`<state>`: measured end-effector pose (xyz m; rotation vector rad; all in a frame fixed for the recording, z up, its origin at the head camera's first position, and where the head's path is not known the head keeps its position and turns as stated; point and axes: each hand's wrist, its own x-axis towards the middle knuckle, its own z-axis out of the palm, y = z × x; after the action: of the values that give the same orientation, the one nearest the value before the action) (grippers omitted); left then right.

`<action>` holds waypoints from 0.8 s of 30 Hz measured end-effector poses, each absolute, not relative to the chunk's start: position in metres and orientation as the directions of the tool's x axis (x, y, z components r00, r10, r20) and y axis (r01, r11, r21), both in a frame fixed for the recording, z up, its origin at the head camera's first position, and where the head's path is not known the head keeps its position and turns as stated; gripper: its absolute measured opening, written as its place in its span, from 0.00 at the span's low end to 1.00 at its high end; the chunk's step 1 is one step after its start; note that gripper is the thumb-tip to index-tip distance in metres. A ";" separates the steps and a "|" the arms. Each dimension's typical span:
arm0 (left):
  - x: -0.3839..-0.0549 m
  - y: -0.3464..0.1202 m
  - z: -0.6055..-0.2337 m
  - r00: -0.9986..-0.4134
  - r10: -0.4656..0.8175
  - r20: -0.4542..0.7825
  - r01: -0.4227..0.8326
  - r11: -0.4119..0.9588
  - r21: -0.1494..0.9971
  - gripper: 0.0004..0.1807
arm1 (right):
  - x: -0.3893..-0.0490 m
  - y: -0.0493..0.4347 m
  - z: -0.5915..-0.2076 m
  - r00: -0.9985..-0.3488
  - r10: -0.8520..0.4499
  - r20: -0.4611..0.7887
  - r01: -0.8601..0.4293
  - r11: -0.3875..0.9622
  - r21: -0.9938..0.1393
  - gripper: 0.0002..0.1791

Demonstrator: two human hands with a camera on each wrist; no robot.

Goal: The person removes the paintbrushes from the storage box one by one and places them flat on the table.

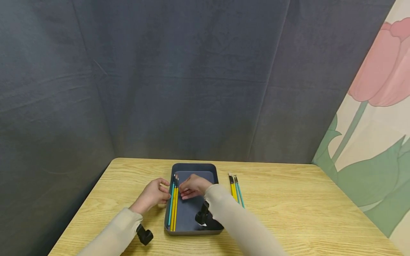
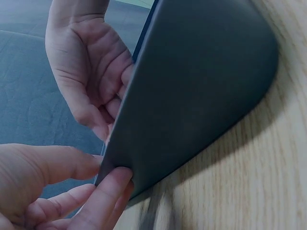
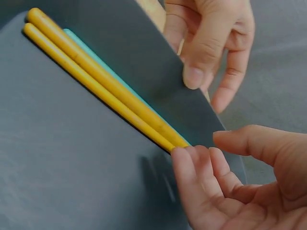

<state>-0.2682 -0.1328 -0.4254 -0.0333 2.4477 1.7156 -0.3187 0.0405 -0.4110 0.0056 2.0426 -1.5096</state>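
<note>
A dark grey rectangular tray point(image 1: 189, 222) stands on the wooden table. Along its left inner wall lie two yellow paintbrushes point(image 3: 96, 86) and a teal paintbrush point(image 3: 96, 52), side by side, bristles toward the far end. At the tray's left wall, my left hand point(image 1: 153, 195) pinches the edge, thumb over the rim and fingertips on the outer side point(image 2: 108, 191). Inside the tray, my right hand point(image 1: 193, 186) has its fingertips right at the yellow brushes, with its thumb held apart near the rim. Those fingers hide part of the brushes in the right wrist view.
Right of the tray, several more paintbrushes lie on the table, yellow ones point(image 1: 233, 190) and teal ones point(image 1: 240, 195), partly behind my right sleeve point(image 1: 237, 220). A dark curtain point(image 1: 192, 89) hangs behind the table point(image 1: 304, 213). A tulip-patterned cloth point(image 1: 378, 142) is at the right.
</note>
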 end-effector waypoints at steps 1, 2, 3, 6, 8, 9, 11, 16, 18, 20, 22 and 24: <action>-0.268 -0.133 -0.425 -0.988 0.069 -0.137 -0.105 0.346 0.932 0.22 | -0.318 0.039 -0.412 -0.823 -0.333 -0.460 0.340 0.361 -0.869 0.11; -0.268 -0.133 -0.425 -0.988 0.068 -0.136 -0.105 0.347 0.932 0.22 | -0.317 0.039 -0.413 -0.823 -0.332 -0.461 0.340 0.363 -0.867 0.11; -0.268 -0.133 -0.425 -0.988 0.071 -0.135 -0.102 0.349 0.931 0.22 | -0.317 0.038 -0.414 -0.823 -0.331 -0.461 0.338 0.366 -0.867 0.10; -0.268 -0.133 -0.425 -0.989 0.076 -0.129 -0.094 0.357 0.930 0.22 | -0.315 0.035 -0.416 -0.824 -0.326 -0.463 0.340 0.370 -0.865 0.07; -0.268 -0.133 -0.425 -0.989 0.078 -0.129 -0.092 0.359 0.929 0.22 | -0.315 0.034 -0.416 -0.826 -0.321 -0.463 0.338 0.377 -0.863 0.06; -0.268 -0.133 -0.425 -0.988 0.079 -0.129 -0.093 0.360 0.928 0.22 | -0.315 0.033 -0.417 -0.827 -0.317 -0.464 0.336 0.383 -0.861 0.05; -0.269 -0.133 -0.425 -0.988 0.077 -0.132 -0.096 0.355 0.930 0.22 | -0.316 0.032 -0.418 -0.826 -0.309 -0.472 0.342 0.392 -0.854 0.04; -0.270 -0.133 -0.426 -0.988 0.078 -0.132 -0.096 0.357 0.929 0.23 | -0.316 0.027 -0.419 -0.837 -0.270 -0.477 0.345 0.416 -0.841 0.01; -0.270 -0.133 -0.426 -0.988 0.080 -0.131 -0.094 0.361 0.928 0.23 | -0.315 0.025 -0.419 -0.846 -0.254 -0.469 0.338 0.425 -0.839 0.02; -0.270 -0.133 -0.425 -0.988 0.080 -0.132 -0.095 0.360 0.928 0.23 | -0.314 0.023 -0.418 -0.851 -0.241 -0.467 0.335 0.434 -0.836 0.04; -0.269 -0.133 -0.424 -0.988 0.082 -0.132 -0.094 0.358 0.929 0.23 | -0.313 0.021 -0.417 -0.856 -0.234 -0.462 0.329 0.443 -0.834 0.06; -0.269 -0.133 -0.424 -0.987 0.085 -0.135 -0.097 0.356 0.930 0.23 | -0.313 0.020 -0.416 -0.860 -0.227 -0.457 0.323 0.451 -0.832 0.06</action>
<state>-0.2691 -0.1329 -0.4241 -0.0110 2.4509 1.6975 -0.3130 0.0196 -0.4163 0.0809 2.1911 -1.4153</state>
